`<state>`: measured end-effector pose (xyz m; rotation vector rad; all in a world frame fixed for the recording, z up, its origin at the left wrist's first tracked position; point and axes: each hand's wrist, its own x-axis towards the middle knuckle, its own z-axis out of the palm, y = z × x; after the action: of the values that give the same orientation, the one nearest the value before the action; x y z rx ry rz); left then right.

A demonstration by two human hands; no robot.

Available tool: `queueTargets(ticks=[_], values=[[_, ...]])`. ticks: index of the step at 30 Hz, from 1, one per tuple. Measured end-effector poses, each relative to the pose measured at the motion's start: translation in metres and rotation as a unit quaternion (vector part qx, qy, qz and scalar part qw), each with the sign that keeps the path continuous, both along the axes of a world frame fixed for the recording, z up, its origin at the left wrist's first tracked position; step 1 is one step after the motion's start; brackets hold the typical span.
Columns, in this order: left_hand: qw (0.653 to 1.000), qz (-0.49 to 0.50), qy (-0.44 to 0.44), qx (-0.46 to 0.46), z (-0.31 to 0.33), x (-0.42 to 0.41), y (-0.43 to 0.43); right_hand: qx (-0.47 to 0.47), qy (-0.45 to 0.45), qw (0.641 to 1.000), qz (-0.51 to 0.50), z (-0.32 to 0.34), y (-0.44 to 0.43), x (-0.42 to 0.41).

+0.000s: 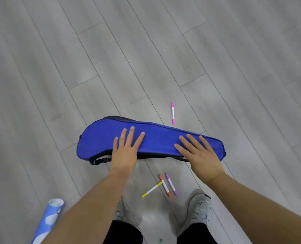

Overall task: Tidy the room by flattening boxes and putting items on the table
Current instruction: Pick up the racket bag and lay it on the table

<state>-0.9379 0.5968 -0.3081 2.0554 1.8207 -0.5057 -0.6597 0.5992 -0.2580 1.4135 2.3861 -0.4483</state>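
A long blue racket bag (156, 138) with a black strap lies flat on the grey plank floor. My left hand (126, 148) rests on its wide middle part, fingers straight and spread. On the bag's narrow right end lies my right hand (199, 152), also flat with fingers spread. A pink marker (172, 113) lies just beyond the bag. Three more markers, yellow (151, 189), orange (164, 185) and purple (171, 184), lie on the floor between the bag and my feet.
A rolled blue-and-white paper tube (47, 222) lies at the lower left beside my left arm. My two grey shoes (198, 210) stand at the bottom centre. Bare plank floor (146, 59) stretches away beyond the bag.
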Motion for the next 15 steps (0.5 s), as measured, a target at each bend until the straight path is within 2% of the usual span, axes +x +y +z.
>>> queueTargets(ticks=[5,8,11,15], values=[[0.999,-0.036,0.008,-0.010,-0.064,0.007,-0.003,-0.005,-0.050,0.998,-0.037,-0.081,-0.012,0.007],[0.998,-0.043,0.009,-0.047,-0.109,0.009,-0.011,-0.032,-0.093,0.993,-0.069,-0.130,-0.020,0.016],[0.990,-0.065,0.014,-0.123,-0.150,0.004,-0.018,-0.127,-0.128,0.978,-0.102,-0.171,-0.025,0.022],[0.991,-0.067,0.056,-0.105,-0.185,-0.010,-0.028,-0.122,-0.106,0.979,-0.122,-0.215,-0.043,0.023]])
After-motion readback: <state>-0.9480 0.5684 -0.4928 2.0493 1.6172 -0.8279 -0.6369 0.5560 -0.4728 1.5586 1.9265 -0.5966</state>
